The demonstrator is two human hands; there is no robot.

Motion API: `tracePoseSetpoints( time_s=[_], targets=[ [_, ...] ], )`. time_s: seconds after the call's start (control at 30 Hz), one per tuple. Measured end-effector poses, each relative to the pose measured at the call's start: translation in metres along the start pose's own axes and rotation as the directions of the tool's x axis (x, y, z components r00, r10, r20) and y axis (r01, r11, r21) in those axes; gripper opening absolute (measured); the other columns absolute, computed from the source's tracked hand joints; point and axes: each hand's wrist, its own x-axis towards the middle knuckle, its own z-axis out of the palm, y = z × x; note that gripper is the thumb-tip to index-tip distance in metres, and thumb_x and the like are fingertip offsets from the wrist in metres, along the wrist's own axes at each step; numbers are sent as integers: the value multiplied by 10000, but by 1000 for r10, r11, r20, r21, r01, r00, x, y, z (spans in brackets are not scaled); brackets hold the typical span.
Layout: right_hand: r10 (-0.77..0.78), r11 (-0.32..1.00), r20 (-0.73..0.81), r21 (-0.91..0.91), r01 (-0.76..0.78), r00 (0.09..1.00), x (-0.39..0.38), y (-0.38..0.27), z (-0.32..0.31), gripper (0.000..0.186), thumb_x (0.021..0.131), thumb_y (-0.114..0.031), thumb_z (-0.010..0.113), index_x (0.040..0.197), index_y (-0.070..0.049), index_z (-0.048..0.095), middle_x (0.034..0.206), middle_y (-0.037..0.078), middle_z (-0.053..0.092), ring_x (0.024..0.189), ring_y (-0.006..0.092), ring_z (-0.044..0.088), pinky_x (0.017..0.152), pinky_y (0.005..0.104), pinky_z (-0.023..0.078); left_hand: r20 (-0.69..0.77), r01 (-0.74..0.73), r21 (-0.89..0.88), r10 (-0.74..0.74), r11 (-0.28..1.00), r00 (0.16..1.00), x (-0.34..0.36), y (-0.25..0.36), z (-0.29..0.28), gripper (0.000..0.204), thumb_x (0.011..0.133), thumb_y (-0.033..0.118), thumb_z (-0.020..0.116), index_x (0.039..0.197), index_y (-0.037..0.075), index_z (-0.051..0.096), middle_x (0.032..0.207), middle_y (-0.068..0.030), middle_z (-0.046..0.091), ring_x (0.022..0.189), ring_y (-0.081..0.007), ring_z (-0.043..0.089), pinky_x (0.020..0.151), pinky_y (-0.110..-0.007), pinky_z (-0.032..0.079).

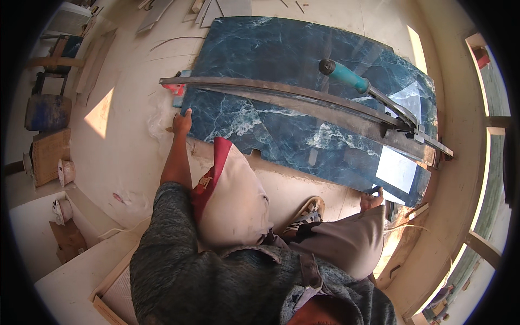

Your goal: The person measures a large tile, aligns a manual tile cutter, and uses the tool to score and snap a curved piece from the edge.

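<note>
A large dark blue tile (292,127) with white marble-like veins lies under the long metal rail of a manual tile cutter (244,85). Blue surface shows on both sides of the rail, with a grey strip between. The cutter's teal handle (349,76) leans up from the carriage near the rail's right end. My left hand (183,123) grips the tile's left edge, thumb on top. At the near edge, toward the right, my right hand (371,201) holds the tile, its thumb at the rim and other fingers mostly hidden. A small notch shows in the near edge.
My bent knees and a sandalled foot (311,210) are close to the tile's near edge. Tile offcuts (216,11) lie on the floor beyond. A blue bucket (47,112) and a cardboard box (51,154) stand at left. A window frame (487,249) runs along the right.
</note>
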Motion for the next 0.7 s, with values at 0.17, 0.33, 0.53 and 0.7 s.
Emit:
tracePoseSetpoints(
  time_s=[0.17, 0.33, 0.53, 0.7],
  targets=[
    [32, 982, 2, 185, -32, 999, 52, -2, -18, 226, 948, -306, 683, 1039, -101, 651, 986, -9, 664, 914, 154, 637, 915, 336, 517, -85, -84, -59, 79, 995, 993, 35, -30, -18, 714, 926, 609, 526, 1131, -65, 647, 1170, -288, 648, 1138, -454, 595, 996, -490, 444],
    [-19, 1000, 44, 20, 18, 999, 93, -41, -45, 263, 972, -305, 633, 1064, -58, 638, 1014, 4, 661, 933, 163, 631, 923, 350, 513, -82, -95, -196, 80, 976, 993, 14, 7, -6, 637, 949, 587, 505, 1022, -13, 705, 1061, -266, 685, 1040, -445, 633, 942, -501, 470],
    [-10, 985, 59, -174, 20, 998, 66, -38, -47, 352, 1026, -331, 503, 1178, -26, 593, 1131, 80, 646, 1009, 239, 624, 953, 411, 503, -72, 16, -101, -23, 995, 997, 4, -22, -39, 551, 963, 509, 500, 1003, 6, 720, 1022, -255, 696, 1014, -427, 650, 915, -491, 491],
    [-42, 957, 131, -279, 78, 990, 58, -73, -33, 437, 1071, -353, 394, 1273, 0, 555, 1228, 143, 632, 1072, 303, 618, 977, 462, 496, 8, 63, -59, -62, 996, 998, -11, -11, -74, 517, 949, 474, 506, 1021, 11, 727, 1069, -249, 695, 1029, -423, 655, 918, -492, 502]
  ],
)
